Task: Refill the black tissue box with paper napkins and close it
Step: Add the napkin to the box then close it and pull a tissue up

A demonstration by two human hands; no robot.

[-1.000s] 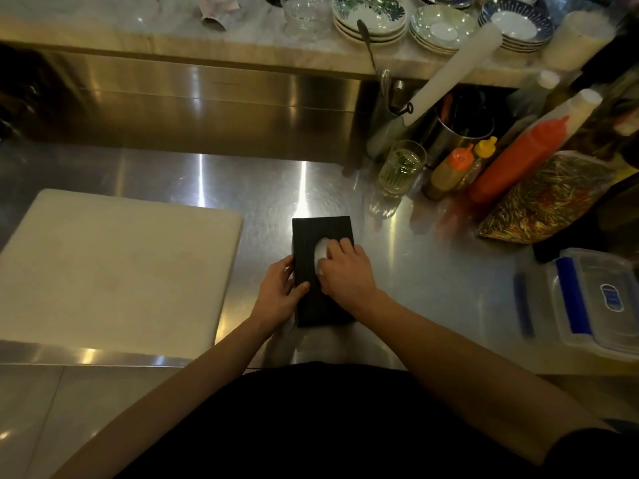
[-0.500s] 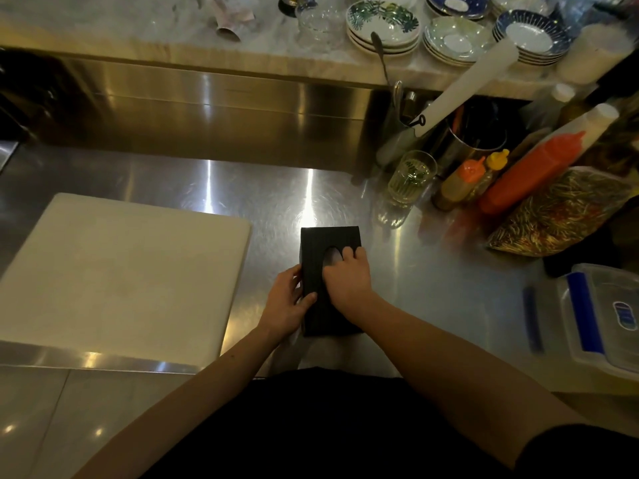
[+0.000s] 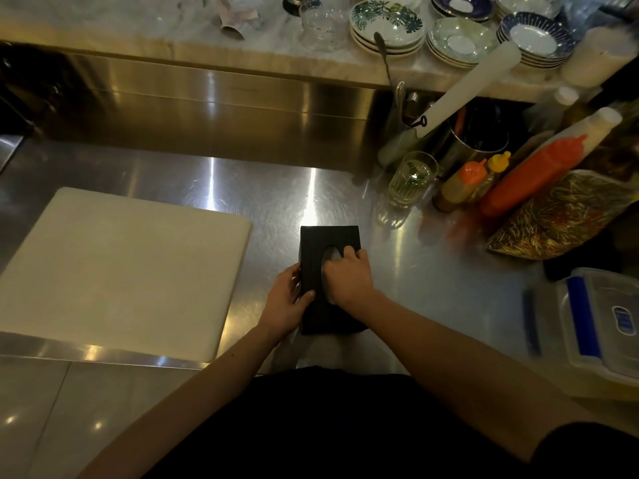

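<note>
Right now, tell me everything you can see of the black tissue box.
The black tissue box lies flat on the steel counter, a matte rectangular block with an oval opening on top showing white inside. The left hand holds its left side; the right hand rests on top, fingers at the opening.

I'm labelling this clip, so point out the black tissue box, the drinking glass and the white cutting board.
black tissue box (image 3: pixel 328 236), head view, bare top face beyond the oval opening
drinking glass (image 3: pixel 411 179), head view, side wall
white cutting board (image 3: pixel 121 267), head view, middle of its top
</note>
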